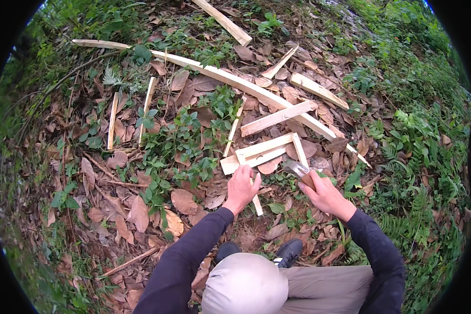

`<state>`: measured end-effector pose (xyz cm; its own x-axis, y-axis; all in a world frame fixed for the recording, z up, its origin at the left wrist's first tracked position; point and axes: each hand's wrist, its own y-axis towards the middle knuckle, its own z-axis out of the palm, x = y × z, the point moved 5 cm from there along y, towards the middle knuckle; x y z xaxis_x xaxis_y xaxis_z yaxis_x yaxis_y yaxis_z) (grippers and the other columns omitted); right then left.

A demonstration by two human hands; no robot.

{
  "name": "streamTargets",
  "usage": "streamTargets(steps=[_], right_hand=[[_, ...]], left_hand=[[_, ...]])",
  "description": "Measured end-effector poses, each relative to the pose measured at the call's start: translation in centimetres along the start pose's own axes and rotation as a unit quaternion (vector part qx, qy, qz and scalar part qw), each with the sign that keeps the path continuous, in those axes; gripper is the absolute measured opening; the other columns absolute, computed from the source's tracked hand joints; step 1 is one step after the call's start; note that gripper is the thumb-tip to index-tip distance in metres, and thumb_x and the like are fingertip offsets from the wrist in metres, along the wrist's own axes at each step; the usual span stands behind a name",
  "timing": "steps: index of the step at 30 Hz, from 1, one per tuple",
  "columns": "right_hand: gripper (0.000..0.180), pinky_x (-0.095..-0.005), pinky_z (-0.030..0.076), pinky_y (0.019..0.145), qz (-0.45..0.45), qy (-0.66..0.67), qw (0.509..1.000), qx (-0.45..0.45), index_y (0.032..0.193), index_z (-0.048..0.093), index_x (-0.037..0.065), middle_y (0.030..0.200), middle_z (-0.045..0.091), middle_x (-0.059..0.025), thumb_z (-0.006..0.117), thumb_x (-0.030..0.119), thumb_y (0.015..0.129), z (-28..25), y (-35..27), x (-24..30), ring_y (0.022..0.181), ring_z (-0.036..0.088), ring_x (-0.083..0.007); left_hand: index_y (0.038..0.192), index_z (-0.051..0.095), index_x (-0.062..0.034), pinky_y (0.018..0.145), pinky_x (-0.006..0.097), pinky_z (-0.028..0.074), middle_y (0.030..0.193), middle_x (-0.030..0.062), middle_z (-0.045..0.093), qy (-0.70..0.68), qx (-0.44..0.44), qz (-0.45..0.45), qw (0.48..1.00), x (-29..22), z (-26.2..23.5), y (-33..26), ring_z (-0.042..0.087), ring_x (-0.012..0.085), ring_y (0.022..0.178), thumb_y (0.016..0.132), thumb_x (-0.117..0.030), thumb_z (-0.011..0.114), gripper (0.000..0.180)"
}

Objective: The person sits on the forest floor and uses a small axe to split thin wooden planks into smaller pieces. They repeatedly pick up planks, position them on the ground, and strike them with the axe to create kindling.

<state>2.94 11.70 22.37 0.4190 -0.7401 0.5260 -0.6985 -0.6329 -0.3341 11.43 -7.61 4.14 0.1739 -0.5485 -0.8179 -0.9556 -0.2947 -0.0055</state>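
My left hand [240, 187] is closed around the left leg of a three-sided frame of pale wooden strips [269, 145], just below its corner. The lower end of that leg [257, 205] sticks out under the hand. In my right hand [327, 196] is a hammer [298, 168], gripped close to its silver metal head; most of its brown handle is hidden in the fist. The head is beside the lower end of the frame's right leg [300, 150]; whether they touch I cannot tell. Partly beneath the frame lies a flat wooden piece [227, 166].
A long wooden strip [246, 87] runs across the leaf-covered ground beyond the frame. Shorter offcuts [275, 119] lie around it, with two thin sticks [113, 120] at the left. Green plants [199, 123] grow among dry leaves. My shoes [289, 252] are close below my hands.
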Motion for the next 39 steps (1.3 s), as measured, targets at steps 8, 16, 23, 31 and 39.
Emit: streamTargets(steps=[8, 16, 23, 31, 39], right_hand=[[0.028, -0.0415, 0.050, 0.063, 0.081, 0.186, 0.966, -0.157, 0.098, 0.058, -0.002, 0.072, 0.066, -0.0206, 0.068, 0.023, 0.093, 8.9, 4.1, -0.3, 0.067, 0.069, -0.0312], [0.042, -0.0447, 0.052, 0.084, -0.031, 0.099, 0.953, -0.284, 0.107, 0.062, -0.005, 0.102, 0.067, -0.0211, 0.083, 0.012, 0.075, 13.5, 15.1, -4.8, 0.098, 0.066, -0.0392], [0.047, -0.0443, 0.052, 0.080, -0.028, 0.081, 0.979, -0.185, 0.103, 0.062, -0.002, 0.096, 0.065, -0.0181, 0.089, 0.013, 0.067, 14.1, 17.0, -5.4, 0.093, 0.065, -0.0397], [0.030, -0.0467, 0.052, 0.073, -0.078, 0.039, 0.976, -0.201, 0.097, 0.059, 0.000, 0.090, 0.066, -0.0192, 0.079, 0.005, 0.076, 13.3, 14.7, -3.3, 0.085, 0.066, -0.0402], [0.028, -0.0489, 0.052, 0.076, -0.041, 0.061, 0.988, -0.138, 0.101, 0.055, 0.000, 0.092, 0.068, -0.0222, 0.074, 0.006, 0.081, 13.9, 15.8, -1.7, 0.090, 0.067, -0.0423]], left_hand=[[0.106, 0.055, 0.0008, 0.084, 0.053, 0.049, 0.101, 0.0251, 0.064, 0.004, 0.008, -0.239, 0.971, 4.2, 3.1, -3.1, 0.063, 0.0441, 0.098, 0.098, -0.049, 0.057, 0.051], [0.112, 0.050, 0.0051, 0.083, 0.055, 0.052, 0.106, 0.0297, 0.065, 0.010, 0.022, -0.225, 0.974, 1.9, 1.7, -2.8, 0.066, 0.0472, 0.096, 0.100, -0.042, 0.054, 0.049], [0.109, 0.050, 0.0068, 0.075, 0.054, 0.056, 0.098, 0.0309, 0.066, 0.049, 0.028, -0.172, 0.983, 2.7, 1.3, -2.6, 0.067, 0.0472, 0.087, 0.101, -0.033, 0.052, 0.041], [0.116, 0.047, 0.0050, 0.083, 0.058, 0.051, 0.111, 0.0326, 0.062, -0.012, -0.047, -0.153, 0.987, 1.6, -2.8, -3.6, 0.063, 0.0524, 0.095, 0.101, -0.031, 0.052, 0.039], [0.114, 0.045, 0.0021, 0.077, 0.055, 0.046, 0.097, 0.0295, 0.060, -0.117, -0.108, -0.209, 0.965, 4.1, -4.2, -5.3, 0.059, 0.0496, 0.088, 0.102, -0.020, 0.047, 0.026]])
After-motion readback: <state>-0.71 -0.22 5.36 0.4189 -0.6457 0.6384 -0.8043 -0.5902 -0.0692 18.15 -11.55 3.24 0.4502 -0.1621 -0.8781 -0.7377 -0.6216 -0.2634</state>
